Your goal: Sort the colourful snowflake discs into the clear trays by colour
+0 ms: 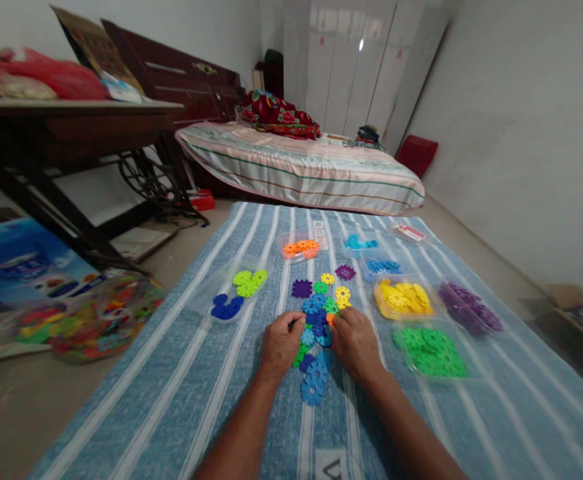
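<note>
A cluster of interlocking plastic discs (312, 387), mostly blue with some green, lies on the striped cloth between my hands. My left hand (282, 341) is closed at its left edge, thumb and forefinger pinching the blue part. On the other side my right hand (357, 341) is closed, its fingertips at a small orange disc (330, 319) on the cluster's right edge; the fingers partly hide that edge. Just beyond the cluster are a dark purple square piece (302, 289), a purple notched piece (345, 272) and yellow discs (342, 293).
Clear tubs hold yellow discs (405, 298), green discs (434, 353), purple discs (471, 308), blue discs (384, 267) and orange discs (301, 249). At left, a tray (206, 293) carries lime and dark blue discs. A bed (301, 163) stands beyond the table, a sewing-machine table (71, 123) to the left.
</note>
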Demonstrator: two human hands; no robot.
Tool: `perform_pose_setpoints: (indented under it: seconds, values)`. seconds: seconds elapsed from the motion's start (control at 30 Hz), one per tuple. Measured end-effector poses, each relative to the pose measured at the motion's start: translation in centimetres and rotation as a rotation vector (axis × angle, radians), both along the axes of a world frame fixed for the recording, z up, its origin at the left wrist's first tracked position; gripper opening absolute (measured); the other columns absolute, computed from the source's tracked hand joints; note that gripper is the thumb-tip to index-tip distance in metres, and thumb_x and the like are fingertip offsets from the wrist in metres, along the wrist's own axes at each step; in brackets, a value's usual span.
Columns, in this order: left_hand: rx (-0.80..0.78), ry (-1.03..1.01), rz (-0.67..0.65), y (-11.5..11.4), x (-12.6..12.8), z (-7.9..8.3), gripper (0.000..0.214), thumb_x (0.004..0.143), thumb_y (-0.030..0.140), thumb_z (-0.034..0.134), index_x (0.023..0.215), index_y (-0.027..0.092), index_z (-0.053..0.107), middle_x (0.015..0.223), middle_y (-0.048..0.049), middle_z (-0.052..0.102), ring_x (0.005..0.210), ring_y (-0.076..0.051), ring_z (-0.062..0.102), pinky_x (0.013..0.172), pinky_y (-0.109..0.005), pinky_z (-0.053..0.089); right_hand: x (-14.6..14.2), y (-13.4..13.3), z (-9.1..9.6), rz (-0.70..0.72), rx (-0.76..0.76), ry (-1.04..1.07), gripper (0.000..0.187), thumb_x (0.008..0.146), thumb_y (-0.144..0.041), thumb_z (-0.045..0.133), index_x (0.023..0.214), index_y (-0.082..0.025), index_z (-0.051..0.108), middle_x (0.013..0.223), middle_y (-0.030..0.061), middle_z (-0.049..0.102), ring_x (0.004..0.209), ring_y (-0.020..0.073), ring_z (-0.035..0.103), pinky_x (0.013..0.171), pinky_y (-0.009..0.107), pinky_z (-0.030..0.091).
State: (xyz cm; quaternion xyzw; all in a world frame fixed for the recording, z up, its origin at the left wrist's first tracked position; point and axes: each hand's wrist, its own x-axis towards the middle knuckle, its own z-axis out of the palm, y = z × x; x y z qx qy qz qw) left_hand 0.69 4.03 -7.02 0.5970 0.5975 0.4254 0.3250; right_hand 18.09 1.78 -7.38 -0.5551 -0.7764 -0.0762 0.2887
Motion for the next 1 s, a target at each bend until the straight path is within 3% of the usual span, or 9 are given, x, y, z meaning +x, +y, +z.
perform_pose_setpoints:
  seconds: [0.13,0.33,0.43,0.57,0.67,0.77,1.0]
  values:
    - [-0.006,0.004,0.0,0.0,0.0,0.1,0.024,0.077,0.036,0.051,0.082,0.023,0.07,0.084,0.001,0.073,0.081,-0.016,0.066,0.079,-0.027,0.049,0.3,0.1,0.1,0.023,0.077,0.032,0.027,0.095,-0.019,0.044,0.075,-0.019,0.063,0.084,0.0071,0.062,0.09,0.0199,0.053,0.082,0.031,0.04]
    - [-0.004,0.013,0.0,-0.1,0.1,0.2,0.022,0.079,0.034,0.051,0.081,0.023,0.069,0.083,0.0008,0.073,0.082,-0.016,0.066,0.079,-0.027,0.049,0.6,1.9,1.4,0.034,0.048,0.012,0.033,0.094,-0.019,0.045,0.065,-0.018,0.06,0.071,0.0045,0.059,0.073,0.0161,0.051,0.072,0.028,0.034]
    - [-0.004,0.009,0.001,-0.2,0.1,0.0,0.022,0.079,0.032,0.05,0.082,0.022,0.069,0.083,0.0004,0.073,0.082,-0.016,0.066,0.078,-0.026,0.049,-0.3,5.4,4.6,0.044,0.023,-0.082,0.032,0.092,-0.017,0.046,0.063,-0.018,0.06,0.067,0.0046,0.058,0.068,0.016,0.05,0.067,0.028,0.032]
    - [-0.002,0.013,0.004,-0.3,0.0,-0.2,0.021,0.079,0.03,0.05,0.08,0.021,0.069,0.082,-0.0003,0.072,0.081,-0.016,0.066,0.077,-0.026,0.049,-2.1,11.3,10.6,-0.034,0.067,-0.096,0.026,0.093,-0.022,0.048,0.075,-0.016,0.066,0.08,0.0092,0.064,0.08,0.0199,0.054,0.072,0.03,0.033]
    - [0.002,0.016,-0.001,-0.3,0.0,-0.1,0.02,0.079,0.029,0.05,0.08,0.021,0.069,0.081,-0.0002,0.072,0.08,-0.016,0.066,0.076,-0.025,0.049,-3.1,13.4,12.9,-0.116,0.078,-0.019,0.023,0.093,-0.028,0.049,0.088,-0.016,0.068,0.088,0.0109,0.066,0.085,0.0222,0.056,0.074,0.031,0.036]
    - [-0.009,0.02,-0.005,-0.4,0.0,-0.1,0.02,0.079,0.027,0.05,0.079,0.021,0.069,0.081,-0.0001,0.072,0.081,-0.015,0.066,0.076,-0.024,0.049,-2.9,12.0,11.6,-0.09,0.029,-0.006,0.023,0.092,-0.027,0.049,0.086,-0.017,0.069,0.085,0.0096,0.066,0.082,0.0215,0.057,0.073,0.03,0.037]
    - [-0.012,0.01,-0.021,-0.5,0.3,0.0,0.018,0.08,0.026,0.051,0.081,0.022,0.069,0.084,0.0012,0.072,0.083,-0.014,0.065,0.079,-0.024,0.048,0.7,3.4,4.4,0.003,-0.133,0.085,0.02,0.09,-0.026,0.05,0.083,-0.018,0.067,0.082,0.0074,0.067,0.081,0.02,0.06,0.074,0.029,0.042]
